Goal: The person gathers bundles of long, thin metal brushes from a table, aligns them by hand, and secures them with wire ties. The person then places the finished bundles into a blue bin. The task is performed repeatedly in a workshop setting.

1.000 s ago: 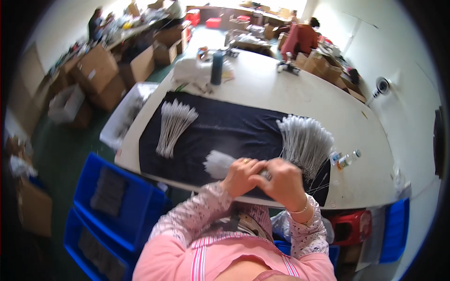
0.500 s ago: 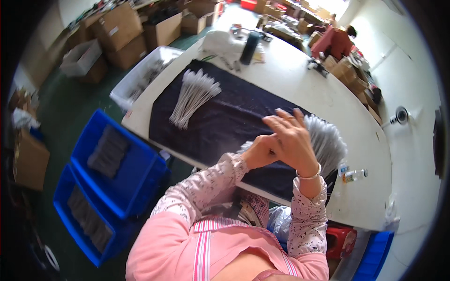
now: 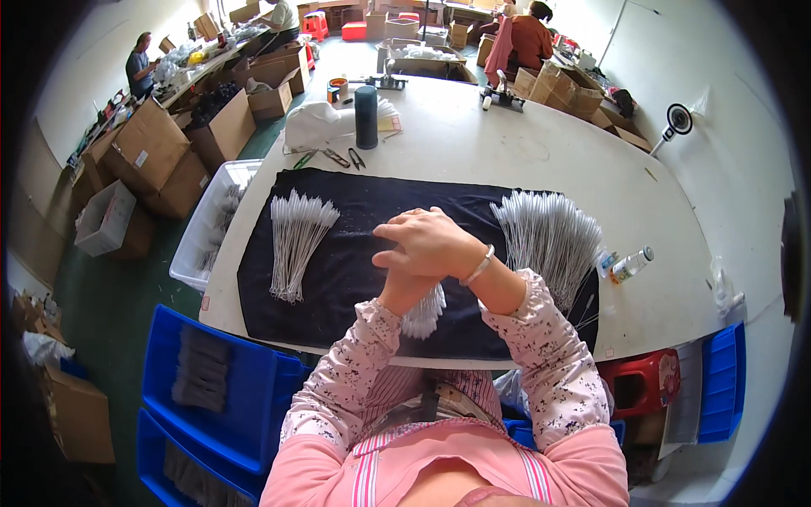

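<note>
My right hand (image 3: 431, 241) lies across my left hand (image 3: 407, 291) above the middle of a dark cloth (image 3: 363, 317). The right fingers are stretched out, the thumb apart from them, and no object shows in them. The right hand hides the left fingers. Just under both hands is a small bunch of thin brushes (image 3: 425, 314) with white bristles, partly covered; whether a hand touches it I cannot tell. A fan of wire-stemmed brushes (image 3: 297, 245) lies to the left on the cloth. A bigger pile of the same brushes (image 3: 553, 241) is at the right, beside my right forearm.
On the white table (image 3: 650, 279) stand a dark cylinder (image 3: 366, 118) and a small bottle (image 3: 631, 265). Snips (image 3: 356, 159) lie behind the cloth. Blue bins (image 3: 253, 397) with grey bundles stand at the lower left, a red stool (image 3: 655, 384) at the right. Other people work farther back.
The view has swung, so the table now appears squarer and the far room shows more. My hands stay together, the right still across the left, and the brush bunch below them shows more.
</note>
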A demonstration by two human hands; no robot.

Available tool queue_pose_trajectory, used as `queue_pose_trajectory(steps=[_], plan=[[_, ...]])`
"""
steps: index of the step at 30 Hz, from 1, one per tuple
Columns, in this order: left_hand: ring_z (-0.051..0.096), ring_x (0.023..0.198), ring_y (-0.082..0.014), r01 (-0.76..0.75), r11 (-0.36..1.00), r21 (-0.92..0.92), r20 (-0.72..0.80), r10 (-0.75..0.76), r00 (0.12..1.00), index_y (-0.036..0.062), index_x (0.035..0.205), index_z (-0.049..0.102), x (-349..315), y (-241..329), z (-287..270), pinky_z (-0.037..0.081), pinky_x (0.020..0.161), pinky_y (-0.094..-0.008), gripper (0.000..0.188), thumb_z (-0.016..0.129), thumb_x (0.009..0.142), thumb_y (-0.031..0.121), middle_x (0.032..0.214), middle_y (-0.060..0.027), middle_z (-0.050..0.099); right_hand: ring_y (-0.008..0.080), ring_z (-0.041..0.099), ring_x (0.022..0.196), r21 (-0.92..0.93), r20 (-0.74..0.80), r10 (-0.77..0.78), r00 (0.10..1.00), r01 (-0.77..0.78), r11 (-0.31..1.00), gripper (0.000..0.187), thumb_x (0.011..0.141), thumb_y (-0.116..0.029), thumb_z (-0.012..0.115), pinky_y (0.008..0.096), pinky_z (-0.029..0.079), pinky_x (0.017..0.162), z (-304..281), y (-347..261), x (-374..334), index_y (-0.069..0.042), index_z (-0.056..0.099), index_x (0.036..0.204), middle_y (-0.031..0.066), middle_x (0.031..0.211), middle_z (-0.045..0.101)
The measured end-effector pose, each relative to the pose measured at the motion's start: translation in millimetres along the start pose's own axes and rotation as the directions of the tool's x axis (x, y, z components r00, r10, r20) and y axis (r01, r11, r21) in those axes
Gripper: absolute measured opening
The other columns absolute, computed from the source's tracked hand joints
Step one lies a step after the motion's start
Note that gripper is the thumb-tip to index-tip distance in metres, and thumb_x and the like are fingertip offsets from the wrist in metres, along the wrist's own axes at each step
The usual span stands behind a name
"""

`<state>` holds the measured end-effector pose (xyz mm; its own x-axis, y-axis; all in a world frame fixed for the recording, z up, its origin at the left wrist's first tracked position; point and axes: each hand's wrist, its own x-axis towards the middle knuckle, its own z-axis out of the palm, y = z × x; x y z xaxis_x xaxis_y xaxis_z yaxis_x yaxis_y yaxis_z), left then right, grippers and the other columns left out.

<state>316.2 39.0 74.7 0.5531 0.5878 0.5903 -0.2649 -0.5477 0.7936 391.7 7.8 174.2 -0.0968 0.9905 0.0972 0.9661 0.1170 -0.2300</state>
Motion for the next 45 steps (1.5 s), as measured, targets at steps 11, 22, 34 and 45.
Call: queue_pose_trajectory(steps=[11,22,34,45], plan=[[0.051,0.118,-0.0195,0.131,0.991,0.035,0.090,-0.134,0.987,0.0050,0.129,0.047,6.6,-37.5,9.4,0.045,0.094,-0.0329,0.049,0.065,0.083,0.009,0.127,-0.0116,0.051,0.0349,0.060,0.104,-0.020,0.032,0.116,0.993,-0.116,0.993,0.052,0.087,-0.049,0.052,0.0419,0.047,0.090,-2.6,9.1,17.6,-0.003,0.062,0.110,0.0216,0.106,0.064],[0.059,0.101,-0.0181,0.143,0.911,-0.387,0.159,-0.087,0.983,0.0034,0.114,0.056,-47.9,5.1,-3.5,0.049,0.084,-0.0314,0.034,0.065,0.082,0.003,0.111,-0.0083,0.059,0.0338,0.064,0.088,0.098,-0.316,-0.042,0.948,0.077,0.992,0.054,0.077,-0.046,0.067,0.0413,0.051,0.077,9.3,-38.7,-51.7,-0.002,0.061,0.107,0.0188,0.093,0.066],[0.064,0.081,-0.0194,-0.148,0.964,-0.219,0.289,0.209,0.934,0.0033,0.091,0.061,-37.4,92.3,-22.1,0.051,0.075,-0.0333,0.028,0.076,0.068,-0.001,0.087,-0.0068,0.065,0.0138,0.064,0.079,0.910,-0.385,0.587,0.713,0.187,0.369,0.035,0.095,-0.030,0.056,0.0282,0.050,0.073,52.5,8.9,-147.9,0.003,0.066,0.095,0.0093,0.090,0.067],[0.056,0.099,-0.0263,-0.773,0.634,0.010,0.910,0.316,0.270,0.0093,0.102,0.060,-78.7,89.7,-3.6,0.042,0.094,-0.0414,0.038,0.065,0.065,0.013,0.101,-0.0062,0.058,0.0172,0.060,0.092,0.662,0.463,0.023,0.886,-0.329,-0.673,0.046,0.094,-0.038,0.052,0.0291,0.052,0.076,101.9,-17.9,-154.2,-0.004,0.049,0.125,0.0093,0.102,0.060]])
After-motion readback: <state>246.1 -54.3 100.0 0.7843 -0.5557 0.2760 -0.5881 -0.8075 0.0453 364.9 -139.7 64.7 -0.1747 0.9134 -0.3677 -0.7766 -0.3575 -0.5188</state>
